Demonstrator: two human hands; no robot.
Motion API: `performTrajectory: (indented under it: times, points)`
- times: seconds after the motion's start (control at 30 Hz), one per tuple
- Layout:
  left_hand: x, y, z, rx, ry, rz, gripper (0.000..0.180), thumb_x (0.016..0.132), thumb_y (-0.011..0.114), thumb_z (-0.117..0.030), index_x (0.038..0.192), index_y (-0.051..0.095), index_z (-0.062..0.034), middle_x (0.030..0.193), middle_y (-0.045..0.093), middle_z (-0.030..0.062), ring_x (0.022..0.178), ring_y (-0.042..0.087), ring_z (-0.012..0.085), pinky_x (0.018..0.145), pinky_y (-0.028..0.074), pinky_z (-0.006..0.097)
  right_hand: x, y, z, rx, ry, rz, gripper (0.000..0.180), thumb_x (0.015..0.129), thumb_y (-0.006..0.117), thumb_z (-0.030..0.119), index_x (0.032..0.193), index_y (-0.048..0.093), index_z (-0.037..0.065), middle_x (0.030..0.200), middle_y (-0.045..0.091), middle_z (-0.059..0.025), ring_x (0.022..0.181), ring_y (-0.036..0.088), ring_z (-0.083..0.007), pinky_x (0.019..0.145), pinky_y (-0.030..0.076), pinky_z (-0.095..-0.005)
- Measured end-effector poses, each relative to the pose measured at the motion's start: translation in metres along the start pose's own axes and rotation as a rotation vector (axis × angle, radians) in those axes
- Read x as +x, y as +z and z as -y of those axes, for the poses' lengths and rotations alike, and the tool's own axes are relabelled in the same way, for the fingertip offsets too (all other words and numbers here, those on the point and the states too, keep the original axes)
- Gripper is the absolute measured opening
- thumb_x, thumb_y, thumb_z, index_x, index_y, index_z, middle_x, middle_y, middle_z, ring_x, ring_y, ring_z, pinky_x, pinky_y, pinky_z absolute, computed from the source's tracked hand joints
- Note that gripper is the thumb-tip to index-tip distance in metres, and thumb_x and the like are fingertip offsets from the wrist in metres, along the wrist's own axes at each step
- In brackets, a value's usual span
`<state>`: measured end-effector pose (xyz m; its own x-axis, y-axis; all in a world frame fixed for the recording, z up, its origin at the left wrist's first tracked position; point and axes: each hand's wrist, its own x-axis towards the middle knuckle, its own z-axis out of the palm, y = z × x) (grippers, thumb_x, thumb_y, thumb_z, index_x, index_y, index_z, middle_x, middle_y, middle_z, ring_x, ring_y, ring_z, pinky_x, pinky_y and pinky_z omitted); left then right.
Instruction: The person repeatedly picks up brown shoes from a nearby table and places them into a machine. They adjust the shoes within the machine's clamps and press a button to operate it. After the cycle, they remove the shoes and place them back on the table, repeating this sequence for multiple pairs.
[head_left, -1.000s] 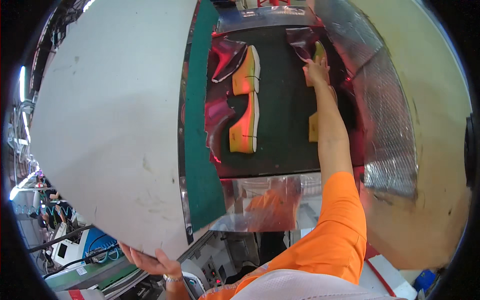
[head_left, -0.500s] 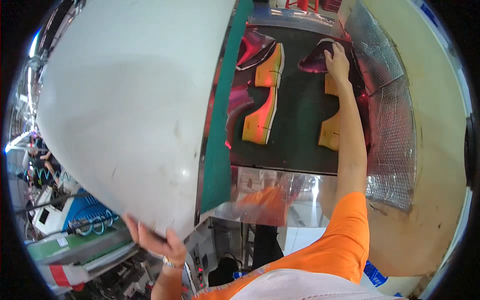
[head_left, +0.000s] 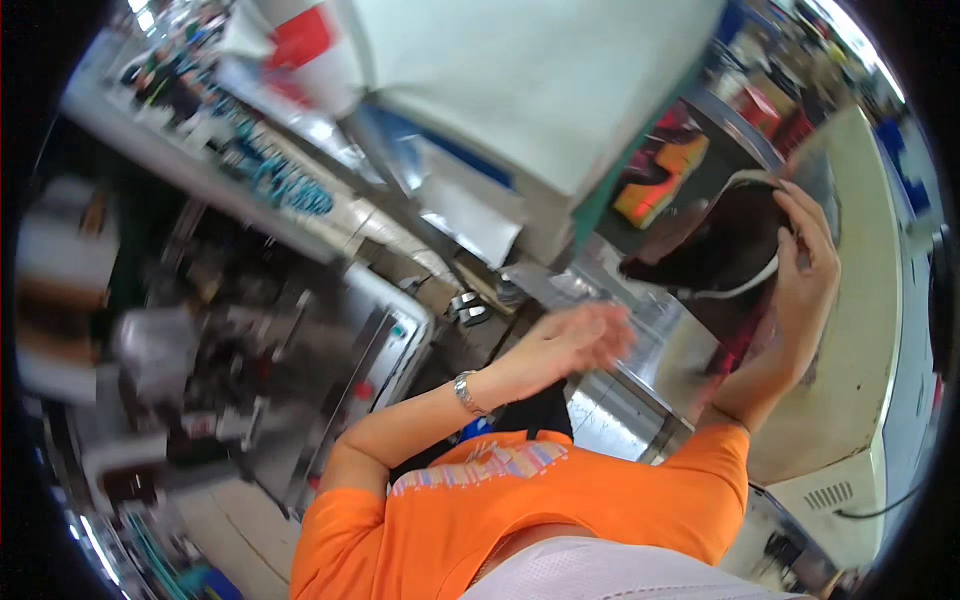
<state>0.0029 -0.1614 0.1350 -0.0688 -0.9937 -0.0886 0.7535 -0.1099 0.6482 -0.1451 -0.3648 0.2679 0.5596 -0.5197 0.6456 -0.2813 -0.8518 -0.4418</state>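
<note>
A dark shoe upper (head_left: 725, 245) with a pale edge hangs from my right hand (head_left: 808, 265), raised in front of the machine's mouth. The fingers and thumb pinch its rim at one end, and its hollow inside shows dark brown. My left hand (head_left: 583, 338), with a metal watch on the wrist, is off to the left of the upper and apart from it. Motion smears its fingers, and no object shows in it. Behind the upper, yellow-orange wedge soles (head_left: 662, 182) lie on the dark belt, lit red.
The machine's large white hood (head_left: 530, 80) with a green flap (head_left: 640, 140) stands above the belt. To the right rises a cream-coloured casing (head_left: 862, 320). Blurred machinery (head_left: 250, 330) fills the left, beside a white-framed unit (head_left: 395, 320).
My right hand has lifted the dark upper off the belt and drawn it nearer. My left hand has left the white hood and moved right, toward the middle. The view has turned leftward.
</note>
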Motion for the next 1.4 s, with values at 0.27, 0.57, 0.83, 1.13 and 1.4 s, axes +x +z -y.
performTrajectory:
  times: [0.27,0.57,0.83,1.13,1.4]
  points:
    - [-0.184,0.010,0.019,-0.890,0.452,-0.208,0.044,0.094,0.032,-0.032,0.122,0.037,0.0007,0.127,0.042,0.0166,0.116,0.043,0.0304,0.096,0.039,0.044,-0.069,0.048,0.183,0.732,-0.524,0.399,0.021,0.071,0.050,-0.007,0.088,0.062,-0.001,0.100,0.061,-0.0176,0.097,0.059,-0.0279,0.080,0.046,-0.0320]
    - [-0.380,-0.003,0.061,-0.353,0.960,-0.776,0.040,0.090,0.045,-0.030,0.121,0.043,-0.0058,0.123,0.049,0.0099,0.114,0.046,0.0244,0.098,0.034,0.042,-0.154,0.311,0.177,0.920,0.314,0.752,0.042,0.086,0.051,0.028,0.117,0.050,0.000,0.118,0.052,-0.0166,0.112,0.047,-0.0222,0.094,0.035,-0.0308]
    - [-0.449,-0.020,0.079,-0.036,1.084,-0.997,0.032,0.090,0.048,-0.022,0.118,0.046,-0.0076,0.119,0.051,0.0036,0.108,0.050,0.0179,0.090,0.043,0.036,-0.243,0.496,0.167,0.283,0.859,0.479,0.035,0.083,0.043,0.030,0.108,0.056,0.009,0.111,0.054,-0.0206,0.104,0.051,-0.0360,0.090,0.038,-0.0422]
    - [-0.447,-0.057,0.053,0.081,1.079,-0.855,0.037,0.090,0.049,-0.022,0.123,0.043,-0.0055,0.120,0.050,0.0037,0.110,0.047,0.0154,0.094,0.038,0.031,-0.256,0.474,0.187,0.085,0.796,0.268,0.023,0.084,0.043,0.019,0.101,0.059,0.018,0.102,0.057,-0.0117,0.090,0.057,-0.0325,0.074,0.045,-0.0426]
    - [-0.432,-0.086,0.007,0.119,0.919,-0.698,0.053,0.083,0.057,-0.036,0.123,0.043,-0.0043,0.121,0.050,0.0048,0.109,0.047,0.0153,0.093,0.039,0.030,-0.257,0.481,0.187,0.041,0.809,0.237,0.019,0.085,0.044,0.021,0.098,0.059,0.021,0.098,0.057,-0.0082,0.088,0.056,-0.0305,0.071,0.044,-0.0437]
